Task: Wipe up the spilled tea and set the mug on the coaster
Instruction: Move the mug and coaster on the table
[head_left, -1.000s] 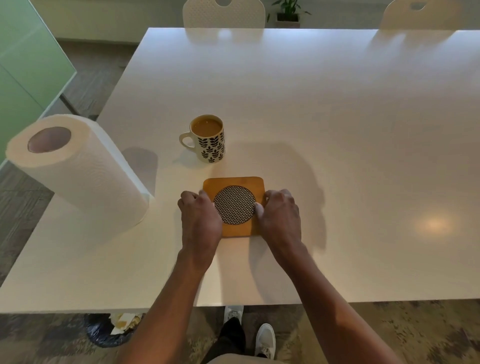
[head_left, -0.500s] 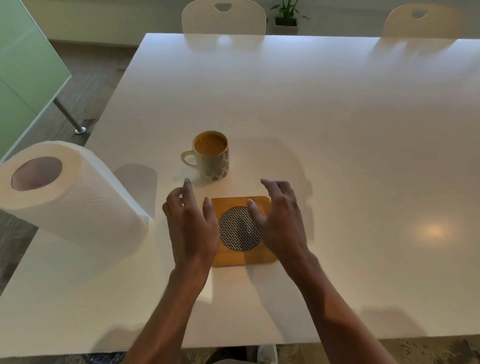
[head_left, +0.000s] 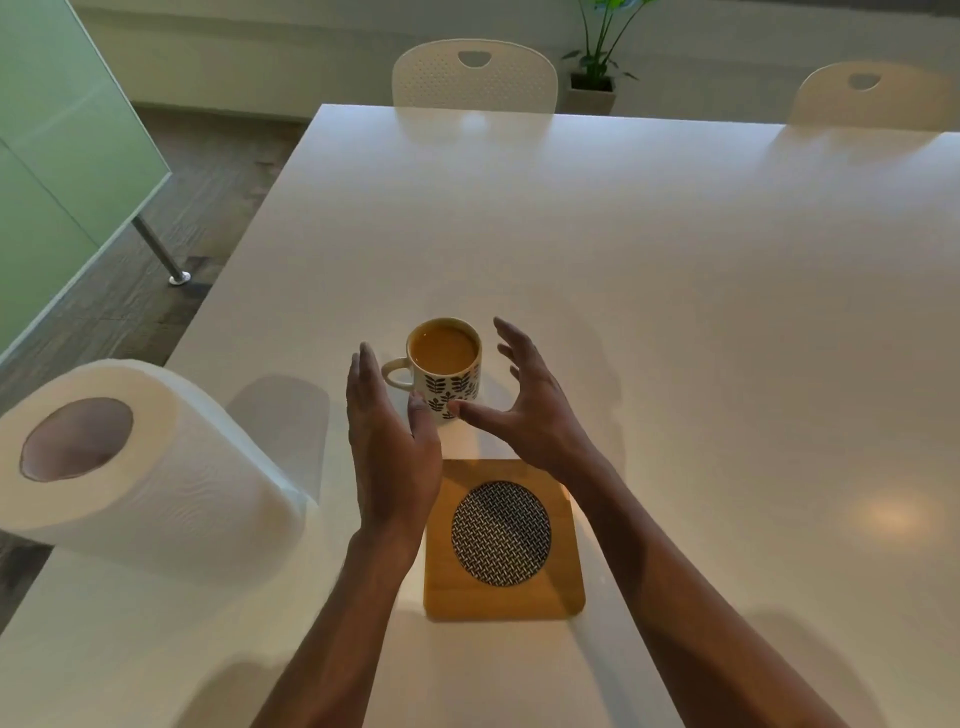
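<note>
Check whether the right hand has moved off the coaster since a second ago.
Yes. The right hand left the coaster and went forward, away from the person. It now spreads open beside the mug, on its right.

Wide bare room lies across your white surface (head_left: 675, 312) in the upper and right of the frame. At lower left, the big white paper towel roll (head_left: 130, 462) stands near your left grip (head_left: 387, 441), leaving a narrow lane between them. At centre, the white leaf-patterned mug of tea (head_left: 447, 369) sits between both spread grips, handle toward the left, your right grip (head_left: 524, 400) flanking its other side. Below it the square wooden coaster with round woven insert (head_left: 501, 540) lies flat, a bare strip separating them.
</note>
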